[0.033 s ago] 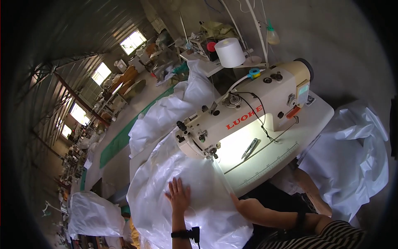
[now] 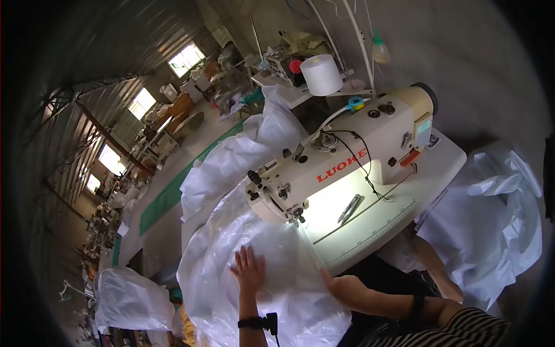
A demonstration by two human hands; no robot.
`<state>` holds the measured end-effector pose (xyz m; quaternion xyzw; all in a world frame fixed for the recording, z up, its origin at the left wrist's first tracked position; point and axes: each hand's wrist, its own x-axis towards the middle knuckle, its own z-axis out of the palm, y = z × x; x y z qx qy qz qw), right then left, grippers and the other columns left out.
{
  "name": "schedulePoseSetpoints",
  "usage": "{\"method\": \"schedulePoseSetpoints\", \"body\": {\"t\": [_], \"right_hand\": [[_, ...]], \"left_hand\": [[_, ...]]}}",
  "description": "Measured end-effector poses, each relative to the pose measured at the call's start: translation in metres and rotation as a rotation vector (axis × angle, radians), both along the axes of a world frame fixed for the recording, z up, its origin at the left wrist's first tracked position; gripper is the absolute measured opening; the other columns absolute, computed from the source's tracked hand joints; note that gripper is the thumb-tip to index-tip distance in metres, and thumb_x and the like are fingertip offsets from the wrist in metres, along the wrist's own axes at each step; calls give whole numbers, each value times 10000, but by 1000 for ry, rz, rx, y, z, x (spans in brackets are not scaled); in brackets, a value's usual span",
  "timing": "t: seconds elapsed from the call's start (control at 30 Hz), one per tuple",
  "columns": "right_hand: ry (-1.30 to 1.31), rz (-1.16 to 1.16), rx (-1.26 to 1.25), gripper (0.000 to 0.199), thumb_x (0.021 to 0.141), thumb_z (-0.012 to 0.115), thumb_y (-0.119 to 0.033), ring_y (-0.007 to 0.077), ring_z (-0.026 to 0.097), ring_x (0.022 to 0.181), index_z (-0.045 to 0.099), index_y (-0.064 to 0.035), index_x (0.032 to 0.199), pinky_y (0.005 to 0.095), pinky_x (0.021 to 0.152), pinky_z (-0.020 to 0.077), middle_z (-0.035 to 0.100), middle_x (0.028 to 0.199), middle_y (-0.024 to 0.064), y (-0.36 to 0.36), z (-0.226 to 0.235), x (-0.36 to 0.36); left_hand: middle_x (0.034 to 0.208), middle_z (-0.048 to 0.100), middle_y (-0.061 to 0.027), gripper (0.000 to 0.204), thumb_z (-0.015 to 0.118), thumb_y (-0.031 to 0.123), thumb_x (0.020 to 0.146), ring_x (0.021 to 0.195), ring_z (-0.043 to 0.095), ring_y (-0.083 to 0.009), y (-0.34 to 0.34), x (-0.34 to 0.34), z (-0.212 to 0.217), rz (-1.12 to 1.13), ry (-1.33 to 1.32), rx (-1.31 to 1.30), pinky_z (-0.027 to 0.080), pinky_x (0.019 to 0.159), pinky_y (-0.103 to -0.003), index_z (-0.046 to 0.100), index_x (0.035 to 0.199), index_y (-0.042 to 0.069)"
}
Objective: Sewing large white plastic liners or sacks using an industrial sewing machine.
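A large white plastic sheet spreads in front of and partly under a sewing machine. My left hand lies flat on that sheet, fingers apart, left of the needle area. At the sheet's right edge, my right hand is closed, with the fingers pinching the edge; the fingertips are partly hidden. The edge runs from there up to the presser foot, where the machine's lamp lights the bed. Small thread snips rest on the machine bed, to the right of the needle.
A white thread cone stands behind the machine. More white sheeting is heaped on the far left, and another pile hangs at the right. A covered white bundle sits at lower left. A long table with a green strip stretches away.
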<state>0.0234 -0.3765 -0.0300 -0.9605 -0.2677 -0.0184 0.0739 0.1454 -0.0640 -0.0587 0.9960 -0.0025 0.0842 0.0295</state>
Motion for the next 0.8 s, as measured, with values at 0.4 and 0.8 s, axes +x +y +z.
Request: {"method": "schedulePoseSetpoints", "body": {"t": [0.4,0.8], "right_hand": [[82,-90,144,499,901,500,-77,232,684,611,442,57,1378,360,506,526,683,725,117,6,-1,90],[1001,-63,1402,398,921,502,8,104,606,858,491,3,1318,244,762,509,656,1012,80,-18,-133,-31]], "left_hand": [[1612,230,-60,696,452,545,953,1485,189,-330,33,115,-4,142,79,-34,137,1053,-763,301,1521,172],[1567,312,-100,675,629,351,912,1459,255,-316,18,-73,54,14,11,-293,191,1120,-655,347,1491,148]]}}
